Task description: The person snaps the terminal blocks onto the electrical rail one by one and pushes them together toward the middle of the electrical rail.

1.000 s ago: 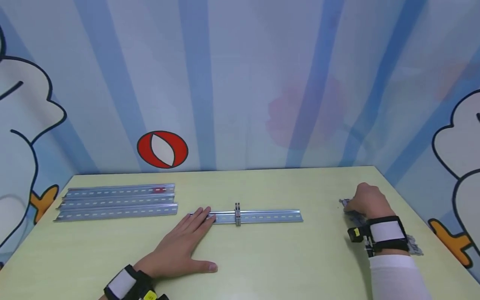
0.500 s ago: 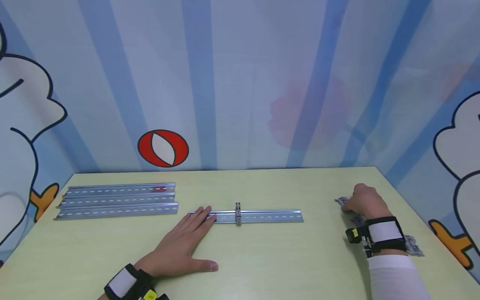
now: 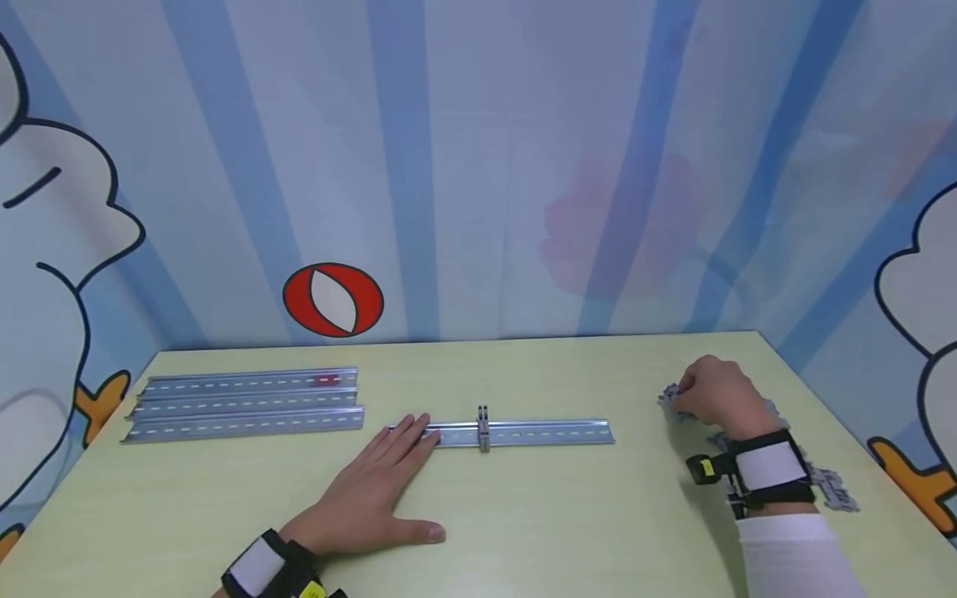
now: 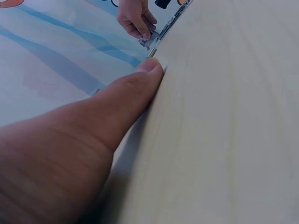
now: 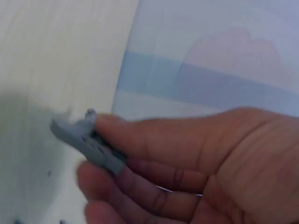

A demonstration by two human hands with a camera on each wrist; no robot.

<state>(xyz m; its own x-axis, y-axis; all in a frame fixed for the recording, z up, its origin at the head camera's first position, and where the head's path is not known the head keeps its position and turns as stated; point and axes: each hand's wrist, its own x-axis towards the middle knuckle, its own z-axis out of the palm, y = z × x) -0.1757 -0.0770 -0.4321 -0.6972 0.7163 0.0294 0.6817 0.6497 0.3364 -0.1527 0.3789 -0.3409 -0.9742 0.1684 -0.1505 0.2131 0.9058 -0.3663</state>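
- Table [image 3: 523, 531]: the rail [image 3: 534, 433] lies mid-table, long axis left-right, parallel w/ the far edge.
- Left hand [image 3: 374, 490]: flat, fingers straight, pressing the rail's left end.
- Right hand [image 3: 718, 397]: near the right edge, pinching a grey clip [image 5: 86, 140]; the rail lies to its left, well apart.

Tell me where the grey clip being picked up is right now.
The grey clip is pinched in the right hand at the table's far right in the head view, just above the pile of clips, well right of the rail.

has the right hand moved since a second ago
Yes. The right hand, pinching a grey clip, has lifted slightly up and left, away from the pile of clips, toward the rail.
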